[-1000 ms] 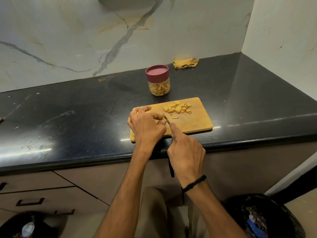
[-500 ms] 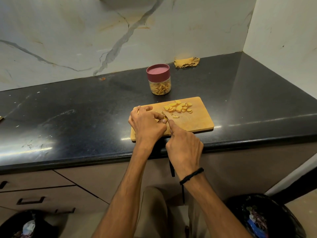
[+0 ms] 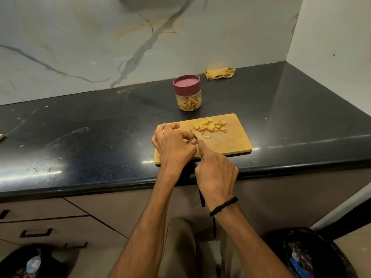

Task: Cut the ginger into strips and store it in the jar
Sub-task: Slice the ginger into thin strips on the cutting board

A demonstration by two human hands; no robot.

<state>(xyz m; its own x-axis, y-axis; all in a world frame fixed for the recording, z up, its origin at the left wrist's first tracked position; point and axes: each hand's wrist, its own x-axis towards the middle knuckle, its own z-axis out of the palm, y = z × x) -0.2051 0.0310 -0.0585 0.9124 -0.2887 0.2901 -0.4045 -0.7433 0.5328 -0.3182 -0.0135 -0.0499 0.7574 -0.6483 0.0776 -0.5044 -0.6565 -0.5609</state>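
Note:
A wooden cutting board (image 3: 230,143) lies at the front edge of the black counter. A pile of yellow ginger slices (image 3: 210,125) sits on its far half. My left hand (image 3: 172,145) curls over a piece of ginger on the board's left part; the piece is mostly hidden under the fingers. My right hand (image 3: 215,171) grips a knife (image 3: 193,135), index finger along its back, the blade tip just right of my left fingertips. Behind the board stands a clear jar (image 3: 187,95) with a maroon lid on, holding ginger strips.
A crumpled yellow cloth (image 3: 219,72) lies at the back by the marble wall. The black counter (image 3: 90,141) stretches left. Drawers (image 3: 36,231) sit below it. Bins with black bags stand on the floor at the lower left (image 3: 24,263) and lower right (image 3: 309,255).
The knife blade has shifted slightly in short cutting strokes beside my left fingertips. Both hands stay in the same place on the board.

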